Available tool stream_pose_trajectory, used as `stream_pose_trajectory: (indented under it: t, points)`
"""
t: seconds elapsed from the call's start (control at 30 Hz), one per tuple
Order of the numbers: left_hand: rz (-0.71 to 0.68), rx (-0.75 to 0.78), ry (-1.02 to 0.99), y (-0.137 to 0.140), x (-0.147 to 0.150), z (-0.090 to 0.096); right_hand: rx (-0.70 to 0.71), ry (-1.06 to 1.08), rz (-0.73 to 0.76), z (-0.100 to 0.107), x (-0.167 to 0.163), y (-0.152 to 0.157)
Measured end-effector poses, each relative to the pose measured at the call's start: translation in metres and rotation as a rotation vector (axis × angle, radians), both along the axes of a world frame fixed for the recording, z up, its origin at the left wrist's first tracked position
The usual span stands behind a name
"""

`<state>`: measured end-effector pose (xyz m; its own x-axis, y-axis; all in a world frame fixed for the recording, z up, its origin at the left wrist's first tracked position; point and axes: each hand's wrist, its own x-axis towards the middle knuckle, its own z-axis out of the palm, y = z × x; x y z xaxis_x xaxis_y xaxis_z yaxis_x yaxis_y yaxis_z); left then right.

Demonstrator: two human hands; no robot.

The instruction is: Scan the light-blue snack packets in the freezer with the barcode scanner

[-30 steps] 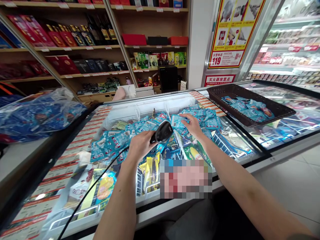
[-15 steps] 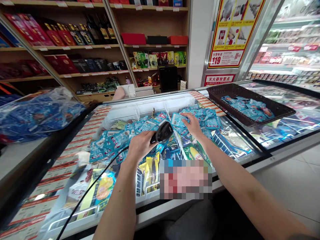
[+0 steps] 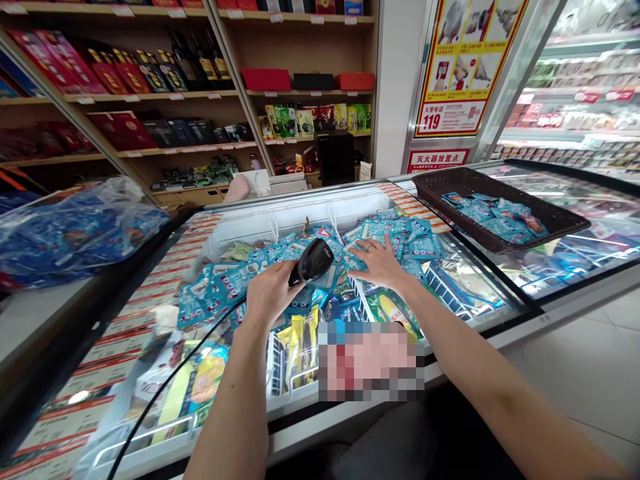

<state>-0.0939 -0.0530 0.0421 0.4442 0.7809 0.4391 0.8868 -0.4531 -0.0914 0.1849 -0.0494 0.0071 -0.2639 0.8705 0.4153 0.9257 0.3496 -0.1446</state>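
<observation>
My left hand [image 3: 270,293] is wrapped round the handle of a black corded barcode scanner [image 3: 317,260], its head pointing to the right. The scanner's cable [image 3: 170,387] runs down to the lower left. My right hand [image 3: 383,263] is spread open, palm down, over the blue snack packets [image 3: 383,227], with nothing visible in its fingers. Whether its fingertips touch the packets I cannot tell. More blue packets [image 3: 235,277] lie heaped to the left of the scanner, inside the open chest freezer [image 3: 240,227].
A dark woven basket [image 3: 565,223] with several blue packets rests on the freezer's glass at right. White wire dividers [image 3: 360,293] stand among yellow packs [image 3: 300,337]. A clear plastic bag of blue goods [image 3: 80,230] lies at left. Shelves [image 3: 165,97] stand behind the freezer.
The blue packet my right hand was holding has been let go; the fingers have spread and the hand has come slightly lower. The scanner has shifted a little to the left.
</observation>
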Motion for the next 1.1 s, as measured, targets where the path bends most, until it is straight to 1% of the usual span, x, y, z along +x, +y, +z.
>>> stream_pose_trajectory:
  t: [0.13,0.27,0.4,0.53,0.7,0.87,1.0,1.1]
  points:
    - [0.01,0.005,-0.004,-0.001,0.0,0.0,-0.024,-0.026,-0.053,-0.002,0.012,0.003]
    - [0.027,-0.009,0.006,-0.003,0.001,0.002,0.005,-0.058,-0.123,-0.005,0.021,0.007]
    - [0.035,-0.013,0.006,-0.003,0.0,0.002,0.046,-0.074,-0.157,-0.009,0.02,0.01]
    - [0.056,-0.001,-0.001,-0.002,-0.003,0.002,0.08,-0.044,-0.216,-0.012,0.02,0.013]
    - [0.104,0.012,-0.004,-0.001,-0.006,0.002,0.082,0.004,-0.284,-0.012,0.021,0.017]
    - [0.141,0.003,-0.02,0.0,-0.009,0.003,0.135,0.022,-0.353,-0.011,0.02,0.015]
    - [0.137,0.014,-0.043,0.0,-0.01,0.004,0.18,0.014,-0.341,-0.006,0.016,0.009]
    - [0.145,0.007,-0.049,0.001,-0.011,0.005,0.179,-0.014,-0.27,-0.001,0.007,0.008]
